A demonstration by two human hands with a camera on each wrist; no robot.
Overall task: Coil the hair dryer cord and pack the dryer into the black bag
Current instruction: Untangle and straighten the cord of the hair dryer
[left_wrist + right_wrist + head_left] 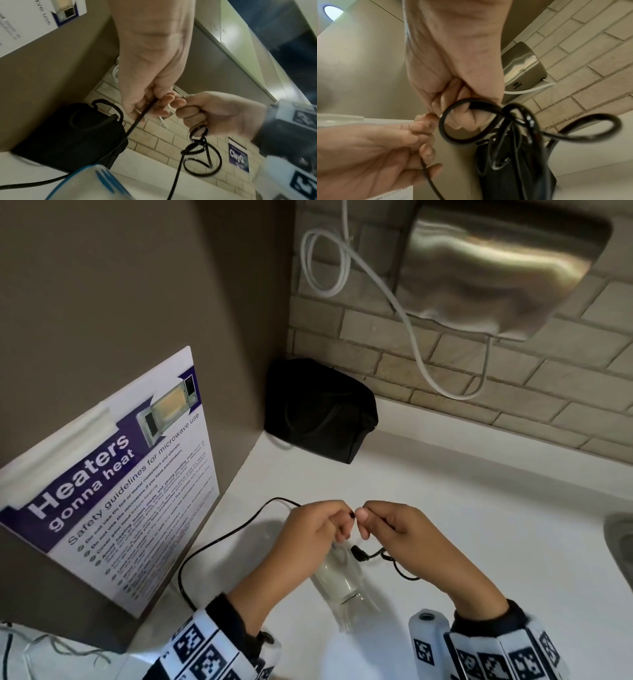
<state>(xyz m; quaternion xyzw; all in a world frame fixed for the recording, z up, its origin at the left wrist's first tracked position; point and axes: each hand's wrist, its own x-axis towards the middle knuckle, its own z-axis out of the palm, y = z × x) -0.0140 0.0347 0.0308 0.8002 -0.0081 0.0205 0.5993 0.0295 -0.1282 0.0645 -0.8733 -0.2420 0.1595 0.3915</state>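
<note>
Over the white counter (479,508), my left hand (337,520) and right hand (368,518) meet fingertip to fingertip, both pinching the thin black cord (219,539). My right hand also holds a few small coiled loops (202,159) that hang below it, with the plug (359,553) dangling. From my left hand the cord runs out left in a wide loop on the counter. The white hair dryer (339,580) lies under my hands, partly hidden by them. The black bag (318,409) stands in the back corner, its opening not visible.
A microwave safety poster (113,474) leans on the left wall. A steel wall hand dryer (496,265) with a white cable (411,337) hangs on the brick wall above. A sink edge (620,542) shows at the right.
</note>
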